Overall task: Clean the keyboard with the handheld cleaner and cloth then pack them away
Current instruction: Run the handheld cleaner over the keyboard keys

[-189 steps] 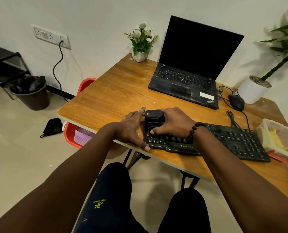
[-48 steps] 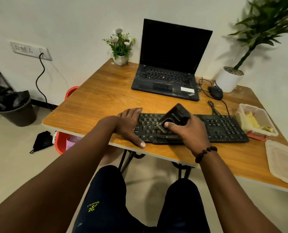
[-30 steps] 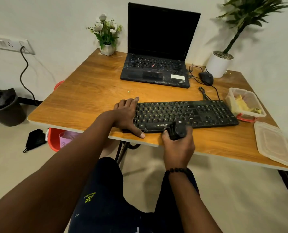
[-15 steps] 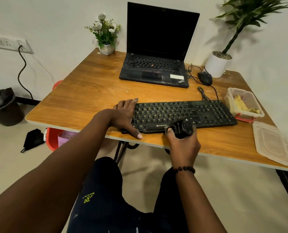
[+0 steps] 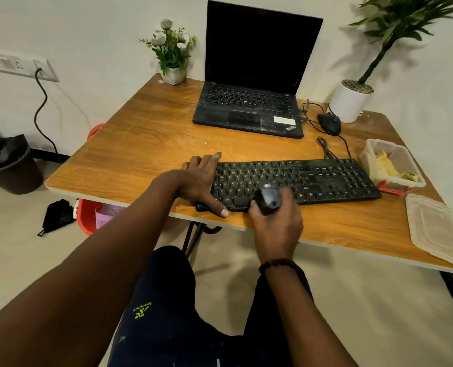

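Cleaning step: your left hand (image 5: 202, 181) flat, steadying keyboard (image 5: 299, 181); right hand (image 5: 275, 221) gripping cleaner (image 5: 267, 201); next, sweep remaining keys.

the widest bare stretch of tabletop (image 5: 140, 144) lies left of centre in the frame, between the flowers (image 5: 173, 51) at the top and the near edge. the keyboard (image 5: 299, 181) spans the middle, its left end covered by the left hand (image 5: 201, 178), its front edge blocked by the right hand (image 5: 275, 223) with the cleaner (image 5: 267, 200). a narrow bare band separates keyboard and laptop (image 5: 249, 109). mouse (image 5: 329, 123), cables, box (image 5: 392, 165) and lid (image 5: 439, 229) crowd the right side.
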Tool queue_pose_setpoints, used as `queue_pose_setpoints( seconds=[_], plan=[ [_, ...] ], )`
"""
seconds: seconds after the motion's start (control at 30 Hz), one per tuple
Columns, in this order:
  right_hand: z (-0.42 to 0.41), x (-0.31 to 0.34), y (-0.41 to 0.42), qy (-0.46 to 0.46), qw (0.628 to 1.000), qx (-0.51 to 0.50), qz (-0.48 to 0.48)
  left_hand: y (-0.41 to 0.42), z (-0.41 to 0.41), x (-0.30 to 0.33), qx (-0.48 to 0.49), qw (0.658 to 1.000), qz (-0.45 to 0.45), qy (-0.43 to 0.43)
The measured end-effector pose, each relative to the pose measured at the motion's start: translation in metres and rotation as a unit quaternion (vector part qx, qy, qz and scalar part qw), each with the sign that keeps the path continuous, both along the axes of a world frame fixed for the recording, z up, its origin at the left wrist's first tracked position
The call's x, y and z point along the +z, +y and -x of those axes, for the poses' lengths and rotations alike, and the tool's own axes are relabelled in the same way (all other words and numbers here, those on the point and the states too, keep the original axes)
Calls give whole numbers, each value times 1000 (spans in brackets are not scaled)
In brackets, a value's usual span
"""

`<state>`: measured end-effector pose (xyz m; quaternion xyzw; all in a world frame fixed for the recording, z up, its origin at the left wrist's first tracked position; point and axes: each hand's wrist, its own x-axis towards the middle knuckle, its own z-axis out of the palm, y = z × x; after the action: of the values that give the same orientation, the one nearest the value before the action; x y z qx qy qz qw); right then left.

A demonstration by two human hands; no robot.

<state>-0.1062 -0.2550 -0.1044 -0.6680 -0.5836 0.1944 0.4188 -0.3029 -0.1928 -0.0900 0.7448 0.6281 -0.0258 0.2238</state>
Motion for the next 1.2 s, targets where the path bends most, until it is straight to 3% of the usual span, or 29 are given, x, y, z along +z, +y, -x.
queue_pose_setpoints(
  seconds=[0.13,0.23,0.3,0.43,0.53,0.63,0.77,0.87,0.97,1.07,1.2],
  plan=[
    [31,-1,-17,-30,994,102,-21,5,-1,2,-11,999,-2,32],
    [19,17,-3,66,986,124,84,5,-1,2,-16,999,2,44],
    [1,23,9,71,991,72,83,5,-2,4,-18,999,11,48],
    [-16,16,17,-25,998,-33,40,7,-1,6,-12,998,13,56],
    [-3,10,6,-64,995,58,46,8,-3,7,-15,997,8,69],
    [12,18,5,20,978,190,84,7,-3,9,-17,997,3,77],
    [15,29,26,-7,965,251,73,3,-2,7,-6,998,2,55],
    [9,38,45,-53,969,236,55,3,-1,6,-4,998,12,54],
    [6,50,62,20,981,186,50,3,0,5,-3,999,12,47],
    [19,48,64,46,974,212,62,3,2,2,2,1000,9,29],
    [29,36,65,-32,963,258,70,3,5,-1,-4,1000,1,27]
  ],
)
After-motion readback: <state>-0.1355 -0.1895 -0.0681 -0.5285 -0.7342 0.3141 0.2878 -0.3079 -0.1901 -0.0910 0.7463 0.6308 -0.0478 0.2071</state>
